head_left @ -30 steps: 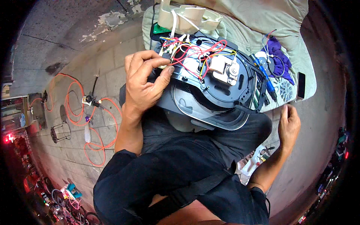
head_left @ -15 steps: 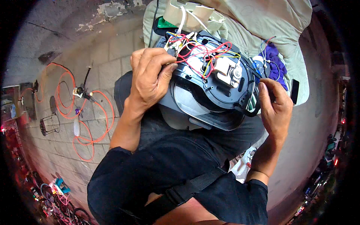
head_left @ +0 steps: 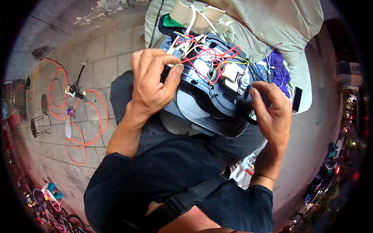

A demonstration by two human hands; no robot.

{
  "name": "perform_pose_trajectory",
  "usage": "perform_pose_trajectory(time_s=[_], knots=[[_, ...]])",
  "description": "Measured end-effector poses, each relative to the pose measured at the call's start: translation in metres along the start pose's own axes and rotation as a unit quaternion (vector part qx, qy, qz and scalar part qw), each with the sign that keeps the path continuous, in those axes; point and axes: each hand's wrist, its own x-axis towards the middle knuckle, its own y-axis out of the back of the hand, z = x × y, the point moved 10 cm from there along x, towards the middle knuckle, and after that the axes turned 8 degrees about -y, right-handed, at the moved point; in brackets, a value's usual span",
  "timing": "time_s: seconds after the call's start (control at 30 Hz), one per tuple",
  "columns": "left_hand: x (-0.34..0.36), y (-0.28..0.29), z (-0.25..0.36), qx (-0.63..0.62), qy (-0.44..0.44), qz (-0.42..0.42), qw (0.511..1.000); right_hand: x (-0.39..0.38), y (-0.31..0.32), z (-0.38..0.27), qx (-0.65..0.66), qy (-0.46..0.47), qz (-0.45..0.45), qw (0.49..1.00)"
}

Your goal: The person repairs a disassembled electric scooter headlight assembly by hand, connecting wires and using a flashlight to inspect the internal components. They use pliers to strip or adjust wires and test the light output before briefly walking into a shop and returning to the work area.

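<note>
An opened black and grey appliance housing (head_left: 202, 103) rests on my lap, its curved clear-and-black front toward me. On top sits a small motor (head_left: 234, 75) with a pale block and metal disc. Red, yellow and white wires (head_left: 210, 54) loop across it to a pale connector block (head_left: 176, 46) at the left. My left hand (head_left: 153, 83) is at that left edge, thumb and forefinger closed beside the connector block; what lies between them is hidden. My right hand (head_left: 272, 106) is closed in a pinch just right of the motor, around a small dark piece I cannot make out.
A pale cloth (head_left: 268, 23) lies beyond, carrying a beige plastic part (head_left: 198, 15), a green board (head_left: 171, 22), a purple cloth (head_left: 278, 66) and a phone (head_left: 297, 99). Orange hose (head_left: 105, 112) coils on the tiled floor at left, near a small black wire stand (head_left: 40, 125).
My right hand has moved left, from the housing's right edge to beside the motor. My left hand stays at the wire end. The whole view has shifted slightly.
</note>
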Motion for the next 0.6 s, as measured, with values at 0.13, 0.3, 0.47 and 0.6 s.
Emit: perform_pose_trajectory(time_s=[0.13,0.3,0.47,0.6], knots=[[-0.002,0.002,-0.002,-0.006,0.014,0.012,1.0,0.008,-0.011,-0.013,0.005,0.03,-0.037,0.999],[-0.003,0.002,-0.004,-0.015,0.03,0.01,0.999,0.021,-0.018,-0.038,-0.019,0.12,-0.048,0.991],[-0.003,0.002,-0.006,-0.021,0.029,0.01,0.999,0.029,-0.037,-0.058,-0.011,0.163,-0.121,0.979],[-0.005,0.002,-0.008,-0.026,0.035,0.011,0.999,0.03,-0.051,-0.072,-0.094,0.219,-0.158,0.958]])
